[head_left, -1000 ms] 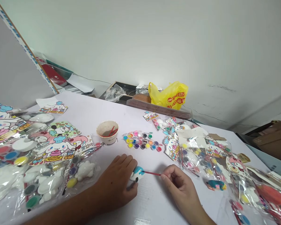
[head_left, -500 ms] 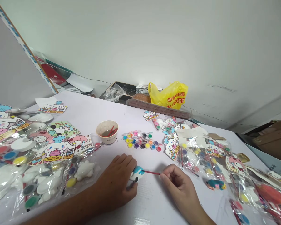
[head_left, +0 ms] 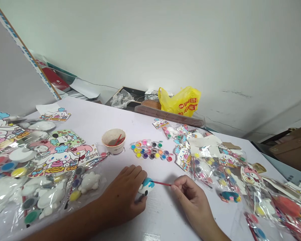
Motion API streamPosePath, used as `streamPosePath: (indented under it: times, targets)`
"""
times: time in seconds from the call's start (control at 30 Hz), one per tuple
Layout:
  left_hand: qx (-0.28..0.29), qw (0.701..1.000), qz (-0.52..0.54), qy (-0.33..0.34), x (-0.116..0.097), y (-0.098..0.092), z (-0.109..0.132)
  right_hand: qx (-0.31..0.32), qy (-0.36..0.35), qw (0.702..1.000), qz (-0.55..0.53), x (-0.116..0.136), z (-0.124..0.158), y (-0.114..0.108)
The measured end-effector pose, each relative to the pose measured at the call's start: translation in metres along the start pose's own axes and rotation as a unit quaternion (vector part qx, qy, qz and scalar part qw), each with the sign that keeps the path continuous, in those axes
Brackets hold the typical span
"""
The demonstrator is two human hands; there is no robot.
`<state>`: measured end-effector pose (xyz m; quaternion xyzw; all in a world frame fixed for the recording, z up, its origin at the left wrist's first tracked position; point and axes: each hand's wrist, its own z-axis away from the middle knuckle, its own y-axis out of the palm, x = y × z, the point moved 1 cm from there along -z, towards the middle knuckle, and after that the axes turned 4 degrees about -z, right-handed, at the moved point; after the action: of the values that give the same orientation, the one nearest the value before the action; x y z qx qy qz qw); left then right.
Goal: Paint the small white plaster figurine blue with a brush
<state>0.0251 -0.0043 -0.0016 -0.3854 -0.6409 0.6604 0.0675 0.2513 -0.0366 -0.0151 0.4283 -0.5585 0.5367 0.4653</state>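
A small white figurine (head_left: 146, 186), painted blue on top with a black spot, is held in my left hand (head_left: 127, 190), whose fingers curl around its left side and hide part of it. My right hand (head_left: 190, 197) pinches a thin red paintbrush (head_left: 163, 183) near its end. The brush's dark tip touches the blue painted part of the figurine. Beyond both hands lies a cluster of small paint pots (head_left: 152, 150) in many colours. To their left stands a paper cup (head_left: 114, 141) with murky water and red brushes in it.
Plastic packs with white figurines (head_left: 90, 182), paint pots and cartoon cards cover the table's left side. More opened packs (head_left: 205, 167) lie on the right, near a painted blue figurine (head_left: 230, 196). A yellow plastic bag (head_left: 182, 102) stands behind the table's far edge.
The brush tip has shifted slightly left and up across the figurine's blue area. Both hands keep nearly the same place and grip.
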Motion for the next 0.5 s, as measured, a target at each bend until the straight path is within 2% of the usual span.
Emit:
streamPosePath:
  times: [0.1,0.27,0.5]
  targets:
    - [0.003,1.000,0.000,-0.003,-0.0006,-0.0006,-0.0003,0.015,-0.001,1.000,0.008,0.0008,0.0000,0.0006]
    - [0.009,1.000,-0.002,-0.004,-0.0007,-0.0016,-0.0011,-0.024,0.015,1.000,0.004,0.0041,0.0005,0.0031]
    - [0.006,1.000,0.003,-0.001,0.0000,-0.0016,0.0000,-0.023,0.014,1.000,-0.005,0.0056,0.0015,0.0038]
